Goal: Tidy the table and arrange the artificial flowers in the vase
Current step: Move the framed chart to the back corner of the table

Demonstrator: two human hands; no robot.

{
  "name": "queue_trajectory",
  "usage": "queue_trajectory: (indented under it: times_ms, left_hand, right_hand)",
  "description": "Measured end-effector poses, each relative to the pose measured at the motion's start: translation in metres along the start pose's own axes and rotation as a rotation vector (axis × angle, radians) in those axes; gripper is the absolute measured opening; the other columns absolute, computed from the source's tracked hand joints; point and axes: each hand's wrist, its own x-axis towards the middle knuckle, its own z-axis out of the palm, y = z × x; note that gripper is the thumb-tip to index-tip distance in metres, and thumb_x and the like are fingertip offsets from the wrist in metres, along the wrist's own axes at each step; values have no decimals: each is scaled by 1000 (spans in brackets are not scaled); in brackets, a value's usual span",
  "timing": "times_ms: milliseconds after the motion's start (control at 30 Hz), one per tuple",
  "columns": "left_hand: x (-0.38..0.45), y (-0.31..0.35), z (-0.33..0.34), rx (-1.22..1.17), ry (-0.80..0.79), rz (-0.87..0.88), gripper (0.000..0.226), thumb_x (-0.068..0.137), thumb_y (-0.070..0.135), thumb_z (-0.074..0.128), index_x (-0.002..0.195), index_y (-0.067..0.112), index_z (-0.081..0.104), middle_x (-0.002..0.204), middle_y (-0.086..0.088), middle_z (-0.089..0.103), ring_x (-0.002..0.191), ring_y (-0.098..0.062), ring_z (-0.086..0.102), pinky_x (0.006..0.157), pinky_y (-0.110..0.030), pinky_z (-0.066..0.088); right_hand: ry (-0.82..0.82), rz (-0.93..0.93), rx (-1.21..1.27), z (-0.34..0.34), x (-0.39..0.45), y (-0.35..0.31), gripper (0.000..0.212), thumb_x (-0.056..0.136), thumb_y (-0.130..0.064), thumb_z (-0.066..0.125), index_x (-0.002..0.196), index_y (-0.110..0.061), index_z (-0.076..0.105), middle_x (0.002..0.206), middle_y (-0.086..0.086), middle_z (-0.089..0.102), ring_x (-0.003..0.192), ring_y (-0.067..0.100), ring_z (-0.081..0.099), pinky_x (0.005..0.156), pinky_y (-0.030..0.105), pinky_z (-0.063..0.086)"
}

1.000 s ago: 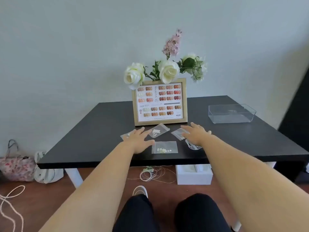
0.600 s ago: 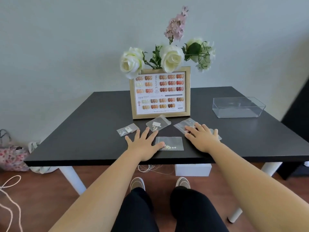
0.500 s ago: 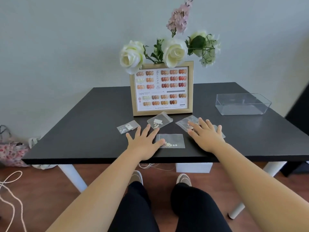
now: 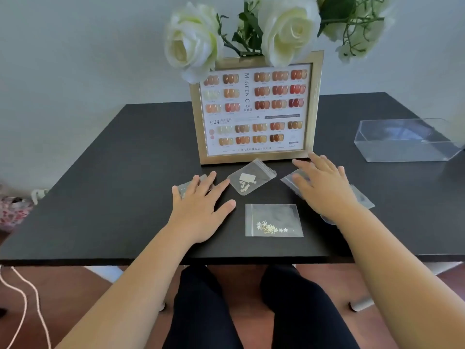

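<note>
Several small clear zip bags lie on the black table [image 4: 113, 197]. One bag [image 4: 273, 220] with tiny white flower charms lies between my hands, and another bag [image 4: 251, 180] lies just in front of the gold picture frame [image 4: 256, 109]. My left hand [image 4: 201, 207] rests flat with fingers spread, its fingertips on a small bag [image 4: 185, 186]. My right hand [image 4: 322, 187] lies open over more bags [image 4: 362, 196]. White artificial roses [image 4: 191, 44] with green leaves rise behind the frame; the vase is hidden.
A clear plastic box [image 4: 407, 139] stands on the table at the right. A flowered bag [image 4: 12, 210] and a pale cord [image 4: 22, 298] lie on the wooden floor at the left. My dark-trousered legs are under the table's front edge.
The view has moved closer to the table and tilted down. Both hands slid forward; the left now touches the small left bag, the right covers the right-hand bags.
</note>
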Motion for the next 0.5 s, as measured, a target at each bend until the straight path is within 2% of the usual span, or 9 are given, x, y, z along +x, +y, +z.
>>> queue_trajectory:
  times_ms: [100,300,400,500]
  left_hand:
    - [-1,-2,3,-21,19,28,70,85,74,6,152,52,7,165,15,-5,151,-18,-9,115,-60,-8]
    - [-5,-5,3,-108,109,61,67,90,68,17,153,48,14,166,12,-1,152,-18,-4,118,-57,-3]
    - [-6,-6,3,-145,165,10,64,92,65,22,153,45,16,166,12,2,152,-17,-6,116,-58,-8]
    - [-7,-6,2,-165,168,-27,63,93,64,24,153,44,19,166,11,5,151,-16,-6,115,-58,-9]
  right_hand:
    - [-93,-4,-60,13,-3,3,49,100,-50,26,148,-39,31,160,0,21,146,23,15,113,52,15]
    - [-98,-19,-38,11,-2,-1,49,99,-51,29,147,-40,33,159,-1,24,146,21,16,113,51,13]
    - [-97,-34,-23,9,-5,-2,48,99,-50,31,146,-39,34,159,0,26,145,21,18,114,49,14]
    - [-37,-32,119,7,-7,-4,44,99,-42,39,142,-35,43,154,0,35,141,21,27,112,43,21]
